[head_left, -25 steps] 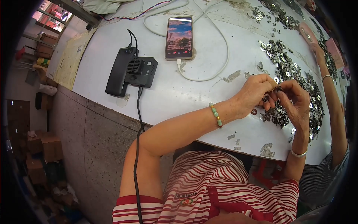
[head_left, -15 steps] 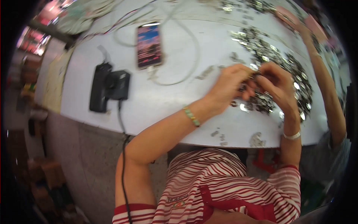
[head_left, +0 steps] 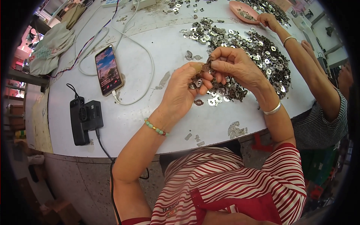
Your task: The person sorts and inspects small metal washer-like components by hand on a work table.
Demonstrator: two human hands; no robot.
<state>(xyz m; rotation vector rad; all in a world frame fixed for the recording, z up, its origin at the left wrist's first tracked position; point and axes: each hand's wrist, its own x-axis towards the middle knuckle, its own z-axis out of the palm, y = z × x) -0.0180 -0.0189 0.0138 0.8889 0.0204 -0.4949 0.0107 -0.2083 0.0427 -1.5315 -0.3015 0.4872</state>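
Both hands meet above the near left edge of a heap of small flat metal discs with tabs (head_left: 262, 56). Several such metal pieces (head_left: 195, 83) lie in the curled fingers of my left hand (head_left: 180, 88). Its thumb and forefinger pinch a dark round metal piece (head_left: 207, 68). My right hand (head_left: 238, 69) is closed too, its thumb and forefinger on small metal pieces (head_left: 210, 60) right beside the left fingertips. How these pieces fit together is too small to tell. A single loose metal piece (head_left: 198, 102) rests on the white table (head_left: 150, 123) just below my hands.
A phone (head_left: 108, 70) with a white charging cable (head_left: 144, 90) lies at the left. Nearer stands a black device (head_left: 86, 116) with a black cord running past my left arm. At far right, a co-worker's hand (head_left: 268, 21) touches a pink dish (head_left: 242, 12) of metal pieces.
The whole view has shifted and turned, so phone and black device appear further left and lower. My hands stay together with metal pieces in them. The co-worker's hand remains by the pink dish.
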